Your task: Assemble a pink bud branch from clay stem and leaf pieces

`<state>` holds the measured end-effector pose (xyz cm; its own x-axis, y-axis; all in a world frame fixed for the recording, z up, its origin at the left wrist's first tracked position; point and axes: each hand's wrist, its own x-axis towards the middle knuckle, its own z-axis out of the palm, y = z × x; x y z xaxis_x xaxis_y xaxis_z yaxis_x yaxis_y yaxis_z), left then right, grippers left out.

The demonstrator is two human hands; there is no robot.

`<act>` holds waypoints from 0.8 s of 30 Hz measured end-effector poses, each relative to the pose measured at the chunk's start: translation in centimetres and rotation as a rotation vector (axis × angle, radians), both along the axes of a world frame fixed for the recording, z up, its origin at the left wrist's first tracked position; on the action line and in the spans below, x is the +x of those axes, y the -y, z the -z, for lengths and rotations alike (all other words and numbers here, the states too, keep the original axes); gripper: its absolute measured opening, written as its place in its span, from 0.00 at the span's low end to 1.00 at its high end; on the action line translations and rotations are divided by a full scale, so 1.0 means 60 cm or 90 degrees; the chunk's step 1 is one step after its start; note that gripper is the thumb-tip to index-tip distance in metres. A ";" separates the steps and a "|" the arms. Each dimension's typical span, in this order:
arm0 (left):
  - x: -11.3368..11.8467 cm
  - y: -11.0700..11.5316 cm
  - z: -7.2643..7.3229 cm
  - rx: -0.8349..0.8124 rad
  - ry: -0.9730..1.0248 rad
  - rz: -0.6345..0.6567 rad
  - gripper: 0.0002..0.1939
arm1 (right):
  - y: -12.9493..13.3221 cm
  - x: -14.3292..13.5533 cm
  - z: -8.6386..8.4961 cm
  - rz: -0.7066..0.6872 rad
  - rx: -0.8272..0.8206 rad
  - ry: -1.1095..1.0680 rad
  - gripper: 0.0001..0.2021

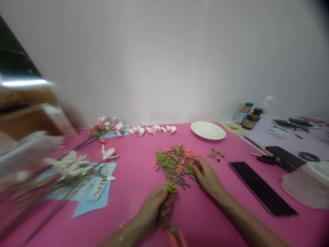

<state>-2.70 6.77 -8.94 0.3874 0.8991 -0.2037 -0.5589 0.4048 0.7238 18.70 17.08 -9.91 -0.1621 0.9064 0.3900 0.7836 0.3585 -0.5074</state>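
Note:
My left hand [160, 204] is closed around a bunch of brown stem pieces. A green coil [171, 186] shows at its top and coral-pink buds [178, 238] at its lower end. Beyond it lies a loose pile of brown stems, bright green coils and coral-pink pieces [171, 164]. At the pile's right edge rests my right hand [209, 176], fingers partly stretched and slightly apart, touching the pieces there; I see nothing held in it. A smaller cluster of brown and green bits [217, 154] lies to its right.
White-pink petal pieces [154, 130] line the back edge near a white plate [208, 130]. Artificial flower branches [73, 164] and light blue papers [95, 206] lie left. On the right are a black phone [262, 188], pliers [268, 159], bottles [252, 118] and a translucent tub [307, 185].

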 end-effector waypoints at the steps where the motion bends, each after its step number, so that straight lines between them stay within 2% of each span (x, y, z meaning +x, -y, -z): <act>1: 0.000 -0.001 0.000 -0.008 0.001 0.000 0.17 | 0.002 -0.003 0.000 -0.006 -0.001 0.007 0.17; 8: -0.001 -0.004 0.000 -0.050 0.001 0.021 0.20 | -0.006 -0.019 -0.023 -0.038 -0.018 0.070 0.18; 15: -0.001 -0.004 0.000 -0.048 0.017 0.021 0.17 | -0.080 -0.033 -0.046 0.000 -0.038 0.133 0.20; 19: -0.002 -0.005 0.002 -0.040 0.023 0.032 0.17 | -0.106 -0.052 -0.050 -0.041 -0.048 0.168 0.19; 24: -0.003 -0.006 0.000 -0.045 0.025 0.036 0.17 | -0.106 -0.058 -0.059 -0.105 -0.063 0.179 0.19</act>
<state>-2.86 7.10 -8.91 0.4463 0.8592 -0.2501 -0.5606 0.4862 0.6703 15.19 23.46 -6.36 -0.3981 0.8905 0.2204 0.8338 0.4514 -0.3179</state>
